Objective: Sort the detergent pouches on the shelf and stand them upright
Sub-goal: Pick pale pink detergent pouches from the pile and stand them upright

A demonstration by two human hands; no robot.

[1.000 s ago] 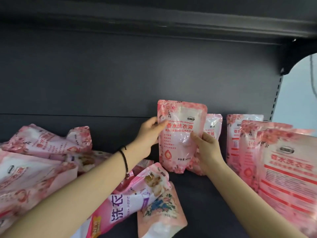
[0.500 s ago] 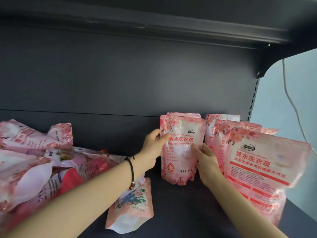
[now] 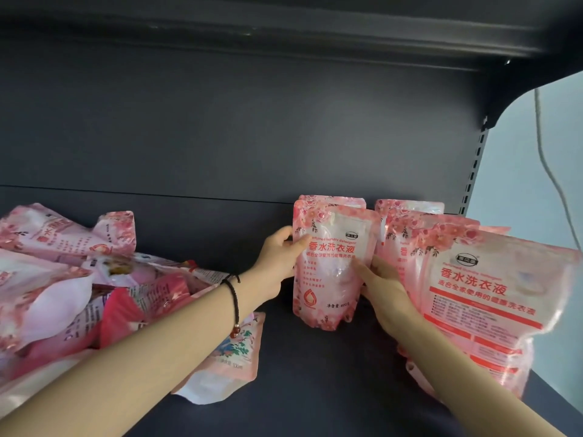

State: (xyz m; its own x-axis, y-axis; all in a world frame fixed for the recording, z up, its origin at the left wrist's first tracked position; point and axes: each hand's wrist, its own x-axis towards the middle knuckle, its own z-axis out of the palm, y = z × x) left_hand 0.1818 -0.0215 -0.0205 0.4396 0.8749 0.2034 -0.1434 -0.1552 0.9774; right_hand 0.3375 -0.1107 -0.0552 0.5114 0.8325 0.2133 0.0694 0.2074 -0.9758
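Between the two hands a pink detergent pouch (image 3: 331,263) stands with its long axis vertical, top seal up and printed face toward the camera. Its base is low against the dark shelf (image 3: 315,389), though contact there is unclear. The left hand (image 3: 277,266) grips the pouch's upper left edge, thumb on the front and fingers curled behind. The right hand (image 3: 388,288) pinches the lower right edge, thumb laid across the front. Just behind the grip, a second pouch (image 3: 344,200) stands upright against the back panel. Right of the right hand stands a row of upright pouches (image 3: 492,279), faces forward. Left of the left arm, a heap of pouches (image 3: 63,279) lies flat and jumbled, and a floral pouch (image 3: 236,351) lies under that forearm.
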